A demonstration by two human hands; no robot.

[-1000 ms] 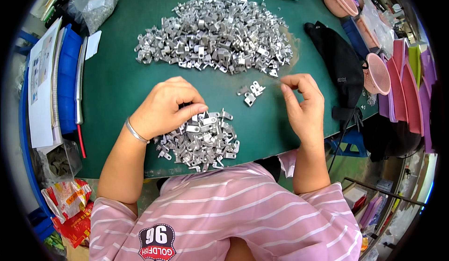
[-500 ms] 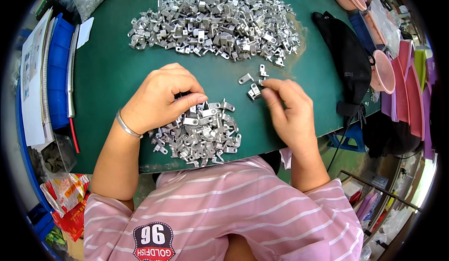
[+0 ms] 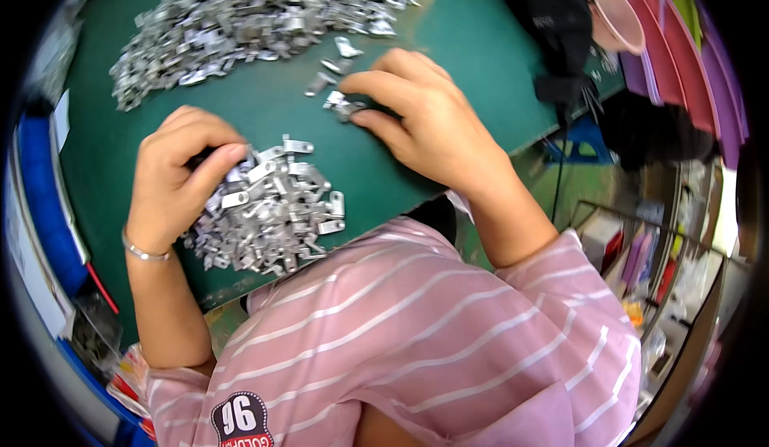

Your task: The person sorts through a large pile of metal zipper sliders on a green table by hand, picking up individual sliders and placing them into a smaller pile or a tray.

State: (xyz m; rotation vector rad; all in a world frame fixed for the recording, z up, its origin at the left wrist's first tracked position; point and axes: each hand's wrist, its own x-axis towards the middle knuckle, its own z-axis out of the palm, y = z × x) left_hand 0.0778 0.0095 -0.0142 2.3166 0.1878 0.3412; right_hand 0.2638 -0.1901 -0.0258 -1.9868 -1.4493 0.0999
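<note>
Between thumb and forefinger of the right hand [image 3: 424, 114], a narrow gap, with a small cluster of metal brackets [image 3: 340, 104] in it; too blurred to tell whether pinched or merely touched. At the left hand [image 3: 183, 163], thumb and forefinger drawn nearly together at the upper left edge of the near bracket pile [image 3: 268, 203]; no telling whether around a piece, with the tips partly masked.

Just beyond the right fingers, a few loose brackets [image 3: 320, 84], blurred, between cluster and large bracket heap [image 3: 256, 18]. Beneath all of it, the green table [image 3: 481, 70]. On the left wrist, a silver bangle [image 3: 144, 251]. Farther out to the right, a black cloth item [image 3: 553, 30] and a pink basket [image 3: 615, 16]; to the left, a red pen [image 3: 102, 288].

Likeliest trouble, by judgement: two brackets caught up together in one pinch, because of bent shapes and close packing. Also possible: pieces nudged off the table toward the striped shirt [image 3: 416, 303], given a near pile right by the edge; or stray brackets knocked back into the heap by a careless fingertip.
</note>
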